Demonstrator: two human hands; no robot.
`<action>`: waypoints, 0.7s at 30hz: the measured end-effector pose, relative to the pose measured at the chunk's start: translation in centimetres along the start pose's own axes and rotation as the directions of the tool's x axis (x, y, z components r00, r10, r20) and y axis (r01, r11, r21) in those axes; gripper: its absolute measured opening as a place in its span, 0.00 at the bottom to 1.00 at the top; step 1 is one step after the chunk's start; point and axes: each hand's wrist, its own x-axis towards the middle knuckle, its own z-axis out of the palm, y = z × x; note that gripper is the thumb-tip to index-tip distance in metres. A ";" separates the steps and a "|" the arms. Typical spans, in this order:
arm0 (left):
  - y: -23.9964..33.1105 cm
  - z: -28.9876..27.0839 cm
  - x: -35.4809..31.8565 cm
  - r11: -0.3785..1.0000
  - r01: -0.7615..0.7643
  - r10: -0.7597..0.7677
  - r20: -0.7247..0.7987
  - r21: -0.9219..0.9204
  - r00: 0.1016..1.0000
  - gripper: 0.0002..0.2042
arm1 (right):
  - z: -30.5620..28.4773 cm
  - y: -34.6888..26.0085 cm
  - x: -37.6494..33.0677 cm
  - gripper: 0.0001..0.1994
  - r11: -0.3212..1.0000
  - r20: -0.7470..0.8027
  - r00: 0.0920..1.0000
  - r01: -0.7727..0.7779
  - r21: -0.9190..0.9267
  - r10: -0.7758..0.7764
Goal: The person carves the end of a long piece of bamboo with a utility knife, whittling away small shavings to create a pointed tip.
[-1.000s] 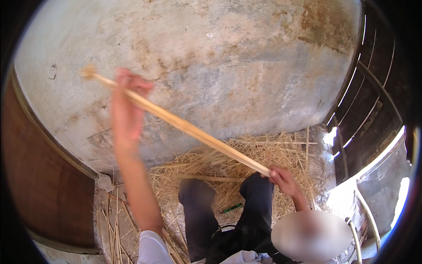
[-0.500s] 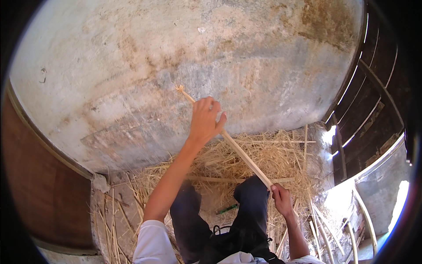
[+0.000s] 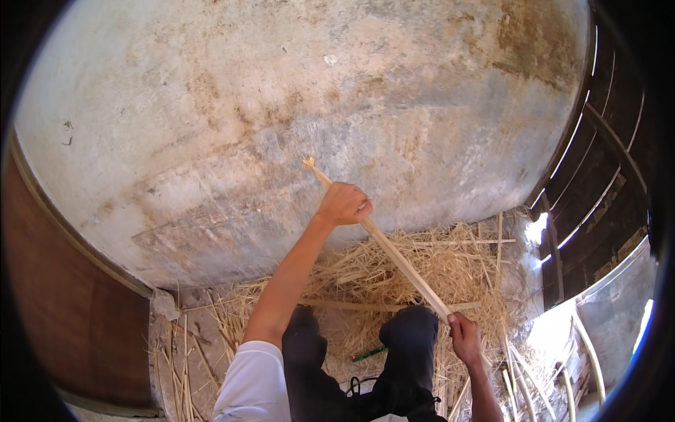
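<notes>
My left hand (image 3: 344,204) grips the cane (image 3: 394,254) near its top, fingers wrapped tight; my right hand (image 3: 465,337) clasps its lower end above the straw (image 3: 450,264).

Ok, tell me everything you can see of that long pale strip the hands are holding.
The strip is a thin, pale, straight cane-like length with a frayed upper tip near the wall. It slants down to the person's right. The left hand grips it near the top, the right hand low down, above the straw.

We hold a long pale wooden stick (image 3: 394,257), dry and frayed at its tip. Dry yellow straw (image 3: 450,267) lies under it. The wall (image 3: 281,105) looks rough and stained.
</notes>
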 end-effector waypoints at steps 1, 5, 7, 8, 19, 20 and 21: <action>-0.1 0.2 0.3 1.000 0.026 -0.026 0.018 0.002 1.000 0.15 | -0.2 -0.5 0.1 0.17 1.000 -0.021 1.000 -0.012 -0.028 0.012; -0.8 1.5 0.2 0.995 0.052 -0.059 -0.093 -0.079 0.994 0.12 | -1.5 -3.8 -0.7 0.17 0.985 -0.067 0.996 -0.066 -0.161 0.055; -1.5 2.3 0.4 0.994 0.038 -0.047 -0.088 -0.102 0.995 0.12 | -1.7 -5.3 -1.4 0.16 0.963 -0.082 0.993 -0.104 -0.249 0.086; -2.2 2.6 0.6 0.994 0.027 -0.037 -0.093 -0.106 0.995 0.12 | -1.5 -6.0 -1.8 0.16 0.964 -0.095 0.993 -0.093 -0.251 0.071; 2.7 1.4 -0.6 0.989 -0.059 0.042 -0.130 -0.133 0.991 0.07 | -1.5 -0.5 -3.3 0.17 0.991 0.017 0.992 -0.124 0.056 0.123; 3.5 0.7 -0.9 0.986 -0.068 0.043 -0.157 -0.152 0.987 0.06 | -1.4 0.8 -3.5 0.17 0.984 0.027 0.990 -0.141 0.106 0.139; 3.9 -0.2 -1.3 0.987 -0.054 0.023 -0.205 -0.151 0.979 0.05 | -1.3 1.7 -4.1 0.18 0.975 0.038 0.987 -0.160 0.154 0.156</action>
